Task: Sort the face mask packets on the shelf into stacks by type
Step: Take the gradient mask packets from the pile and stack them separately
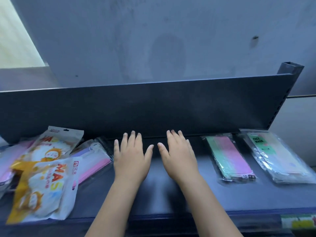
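Both hands lie flat, palms down, on the dark shelf (171, 199) near its middle, fingers spread and holding nothing: my left hand (131, 158) and my right hand (179, 156). Left of them is a loose pile of packets: a white-and-orange cartoon "MASK" packet (42, 189) at the front, a second one (56, 144) behind it, and a clear packet of pink and purple masks (92, 158) beside my left hand. To the right lie a green-and-pink mask packet (230, 158) and a clear "FACE MASK" packet (277, 156), side by side and apart.
A dark back panel (153, 106) rises behind the shelf, with a post (290, 67) at its right end. More pink packets (10, 156) sit at the far left edge. A coloured label (297, 221) is on the shelf's front lip.
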`<state>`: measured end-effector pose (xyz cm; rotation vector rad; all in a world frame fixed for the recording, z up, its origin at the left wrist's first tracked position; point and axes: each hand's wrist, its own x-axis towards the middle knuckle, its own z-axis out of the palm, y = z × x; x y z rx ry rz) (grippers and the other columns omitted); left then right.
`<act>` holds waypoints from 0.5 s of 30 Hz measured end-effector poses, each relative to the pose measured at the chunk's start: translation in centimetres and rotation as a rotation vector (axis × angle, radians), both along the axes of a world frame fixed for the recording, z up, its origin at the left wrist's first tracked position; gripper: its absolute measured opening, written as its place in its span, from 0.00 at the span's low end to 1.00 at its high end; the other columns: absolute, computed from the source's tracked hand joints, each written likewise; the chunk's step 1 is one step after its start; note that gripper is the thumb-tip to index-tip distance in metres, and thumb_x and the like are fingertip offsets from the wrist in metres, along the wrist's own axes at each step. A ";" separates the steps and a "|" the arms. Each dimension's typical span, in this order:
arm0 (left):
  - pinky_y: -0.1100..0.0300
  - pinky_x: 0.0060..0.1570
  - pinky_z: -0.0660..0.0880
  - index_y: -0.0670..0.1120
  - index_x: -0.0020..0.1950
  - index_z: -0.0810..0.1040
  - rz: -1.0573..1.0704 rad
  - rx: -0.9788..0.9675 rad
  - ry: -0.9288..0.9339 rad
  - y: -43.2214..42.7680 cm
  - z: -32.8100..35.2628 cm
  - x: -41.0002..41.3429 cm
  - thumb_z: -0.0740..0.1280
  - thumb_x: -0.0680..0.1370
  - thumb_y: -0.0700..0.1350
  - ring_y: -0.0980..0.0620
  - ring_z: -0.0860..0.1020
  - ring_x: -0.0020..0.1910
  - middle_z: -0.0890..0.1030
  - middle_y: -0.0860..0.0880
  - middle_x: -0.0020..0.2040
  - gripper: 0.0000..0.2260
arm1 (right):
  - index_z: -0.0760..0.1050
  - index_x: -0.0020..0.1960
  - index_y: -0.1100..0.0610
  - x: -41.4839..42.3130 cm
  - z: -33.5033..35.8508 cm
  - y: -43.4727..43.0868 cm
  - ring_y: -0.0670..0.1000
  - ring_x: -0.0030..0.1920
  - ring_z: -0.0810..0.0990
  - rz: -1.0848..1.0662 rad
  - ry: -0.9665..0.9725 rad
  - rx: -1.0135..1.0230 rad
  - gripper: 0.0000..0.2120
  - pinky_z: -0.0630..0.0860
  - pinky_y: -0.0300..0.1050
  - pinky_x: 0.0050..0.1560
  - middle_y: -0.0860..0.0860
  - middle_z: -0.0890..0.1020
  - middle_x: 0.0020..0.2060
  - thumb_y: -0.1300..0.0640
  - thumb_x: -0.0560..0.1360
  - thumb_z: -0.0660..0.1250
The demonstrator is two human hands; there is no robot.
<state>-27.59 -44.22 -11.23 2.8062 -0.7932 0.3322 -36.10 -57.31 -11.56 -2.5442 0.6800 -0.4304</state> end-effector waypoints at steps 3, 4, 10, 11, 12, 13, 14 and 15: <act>0.44 0.80 0.48 0.47 0.83 0.59 0.023 0.021 0.013 0.8 0.7 1.6 0.46 0.82 0.66 0.47 0.53 0.83 0.60 0.49 0.83 0.34 | 0.54 0.86 0.54 1.9 0.6 0.3 0.50 0.85 0.50 0.058 0.029 0.018 0.33 0.51 0.51 0.84 0.48 0.57 0.85 0.38 0.86 0.50; 0.44 0.80 0.49 0.47 0.83 0.59 0.032 0.029 0.008 1.0 1.0 2.2 0.42 0.80 0.67 0.47 0.55 0.83 0.61 0.49 0.83 0.37 | 0.53 0.86 0.54 2.6 0.8 0.3 0.50 0.85 0.50 0.073 0.034 0.023 0.33 0.51 0.51 0.84 0.48 0.57 0.85 0.38 0.86 0.50; 0.46 0.80 0.47 0.50 0.84 0.53 0.014 0.099 0.002 4.0 2.6 5.6 0.34 0.74 0.69 0.48 0.53 0.83 0.57 0.52 0.84 0.43 | 0.52 0.86 0.55 6.4 2.3 2.7 0.50 0.85 0.50 0.089 0.007 0.022 0.33 0.50 0.50 0.84 0.50 0.54 0.86 0.40 0.87 0.52; 0.46 0.80 0.46 0.51 0.84 0.53 0.021 0.095 0.003 4.8 2.8 6.1 0.37 0.77 0.69 0.49 0.53 0.83 0.57 0.52 0.84 0.40 | 0.51 0.86 0.55 6.9 2.4 3.5 0.50 0.85 0.50 0.091 0.014 0.016 0.33 0.50 0.50 0.84 0.50 0.54 0.86 0.40 0.87 0.51; 0.47 0.80 0.46 0.51 0.84 0.53 0.027 0.086 0.008 5.7 2.9 6.7 0.42 0.80 0.69 0.49 0.52 0.83 0.56 0.53 0.84 0.37 | 0.51 0.86 0.56 7.3 2.4 4.4 0.50 0.85 0.50 0.094 0.022 0.006 0.33 0.49 0.50 0.84 0.51 0.54 0.86 0.40 0.87 0.50; 0.47 0.80 0.46 0.50 0.84 0.53 0.026 0.072 0.019 6.7 3.0 7.3 0.46 0.82 0.68 0.50 0.52 0.83 0.56 0.53 0.84 0.35 | 0.50 0.86 0.56 7.7 2.4 5.4 0.50 0.85 0.50 0.097 0.026 -0.004 0.33 0.49 0.50 0.84 0.51 0.54 0.86 0.40 0.87 0.49; 0.47 0.80 0.46 0.50 0.84 0.53 0.022 0.055 0.028 7.8 3.1 8.0 0.48 0.82 0.67 0.50 0.52 0.83 0.56 0.52 0.84 0.34 | 0.50 0.86 0.56 8.1 2.4 6.4 0.50 0.85 0.49 0.099 0.026 -0.015 0.33 0.48 0.50 0.84 0.51 0.54 0.86 0.40 0.87 0.48; 0.47 0.80 0.46 0.50 0.84 0.54 0.016 0.044 0.034 8.9 3.2 8.7 0.48 0.83 0.66 0.50 0.52 0.83 0.56 0.52 0.84 0.34 | 0.50 0.86 0.56 8.6 2.5 7.5 0.49 0.85 0.48 0.098 0.027 -0.024 0.33 0.47 0.50 0.84 0.50 0.53 0.86 0.40 0.87 0.47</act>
